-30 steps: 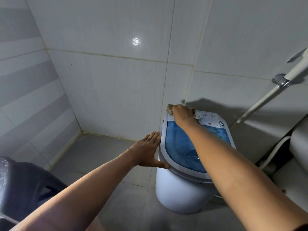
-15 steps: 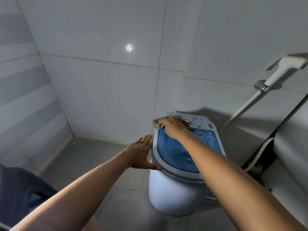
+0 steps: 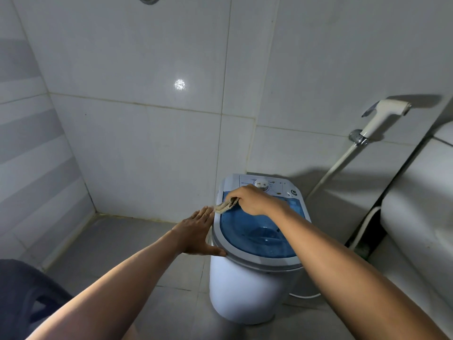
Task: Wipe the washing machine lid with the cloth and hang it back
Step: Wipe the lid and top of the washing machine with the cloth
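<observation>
A small white washing machine (image 3: pixel 245 290) stands on the tiled floor near the corner. Its translucent blue lid (image 3: pixel 257 235) has a grey rim, and a control panel with a dial (image 3: pixel 261 184) sits behind it. My right hand (image 3: pixel 252 200) presses a crumpled beige cloth (image 3: pixel 225 205) onto the lid's far-left part. The cloth pokes out past my fingers toward the left rim. My left hand (image 3: pixel 196 233) lies flat against the machine's left side, fingers together, thumb on the front-left rim.
White tiled walls meet in a corner behind the machine. A white bidet sprayer (image 3: pixel 382 114) hangs on the right wall, with its hose (image 3: pixel 331 173) running down. A white toilet tank (image 3: pixel 421 204) stands at the right. A dark plastic stool (image 3: pixel 27 298) sits at the lower left.
My right hand has dragged the cloth from the control panel's left end forward onto the blue lid. The left hand stays on the machine's side. The camera has tilted upward.
</observation>
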